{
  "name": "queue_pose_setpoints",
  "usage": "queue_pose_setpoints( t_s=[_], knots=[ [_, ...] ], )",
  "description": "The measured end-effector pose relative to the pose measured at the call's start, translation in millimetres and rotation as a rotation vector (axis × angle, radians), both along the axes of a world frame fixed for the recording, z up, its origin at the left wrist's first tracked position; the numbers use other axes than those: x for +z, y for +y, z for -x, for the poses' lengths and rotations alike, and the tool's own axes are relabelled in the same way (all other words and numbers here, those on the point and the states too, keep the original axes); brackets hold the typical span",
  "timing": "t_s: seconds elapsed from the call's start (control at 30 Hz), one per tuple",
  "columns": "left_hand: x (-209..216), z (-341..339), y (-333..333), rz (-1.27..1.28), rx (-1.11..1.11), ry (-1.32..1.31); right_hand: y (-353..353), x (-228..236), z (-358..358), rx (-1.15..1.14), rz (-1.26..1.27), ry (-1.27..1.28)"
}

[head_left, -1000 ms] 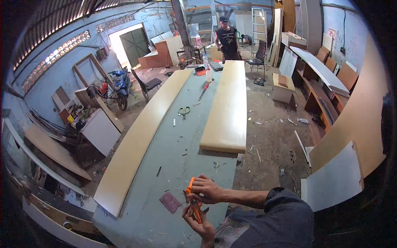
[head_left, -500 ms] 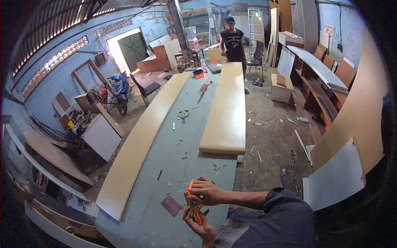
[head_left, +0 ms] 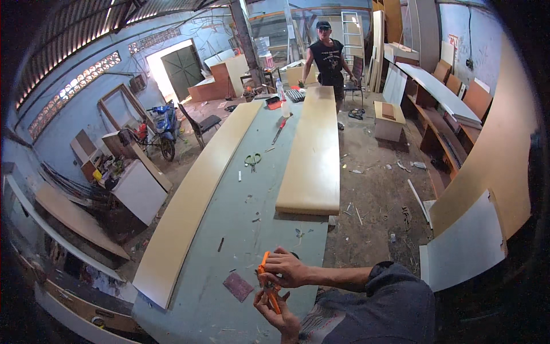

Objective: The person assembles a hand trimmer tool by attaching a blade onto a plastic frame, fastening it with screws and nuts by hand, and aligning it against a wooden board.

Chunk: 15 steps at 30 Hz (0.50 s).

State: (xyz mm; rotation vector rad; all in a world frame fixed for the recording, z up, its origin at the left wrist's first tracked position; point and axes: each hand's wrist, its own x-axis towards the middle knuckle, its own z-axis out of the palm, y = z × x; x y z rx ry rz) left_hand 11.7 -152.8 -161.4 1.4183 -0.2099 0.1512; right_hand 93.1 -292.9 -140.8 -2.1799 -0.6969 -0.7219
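Two bare hands meet over the near end of a grey-green workbench (head_left: 229,229), both on an orange hand tool (head_left: 263,262) partly hidden by the fingers; whether it is one piece or two, I cannot tell. The right hand (head_left: 287,269) lies uppermost, its fingers curled together and pinching the tool's upper end. Below it, the left hand (head_left: 279,317) is turned palm up, with thumb and bent fingers gripping the lower orange part.

Just left of the tool, a maroon rectangular pad (head_left: 238,286) lies flat on the bench, with a thin dark strip (head_left: 221,245) beyond it. Farther up are a short white stick (head_left: 240,176), green-handled scissors (head_left: 252,161) and a red-handled blade (head_left: 280,131), near a clear plastic bottle (head_left: 279,89) standing upright.

Two long cream panels flank this middle strip: a left panel (head_left: 200,200) along the bench's left side and a right panel (head_left: 312,155) along its right. Past the far end stands a co-worker (head_left: 328,60) in a black sleeveless top and dark cap.
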Motion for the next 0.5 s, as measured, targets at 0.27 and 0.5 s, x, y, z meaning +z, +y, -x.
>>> queue_pose_setpoints(
  t_s=[0.27, 0.5],
  knots=[
    [-9, -4, 7, 0.044, -0.019, 0.121, 0, -14, -5, 0.013, 0.073, 0.118],
    [-5, -14, 6, 0.190, -0.052, 0.117, -8, -2, -8, 0.048, 0.087, 0.219]
  ],
)
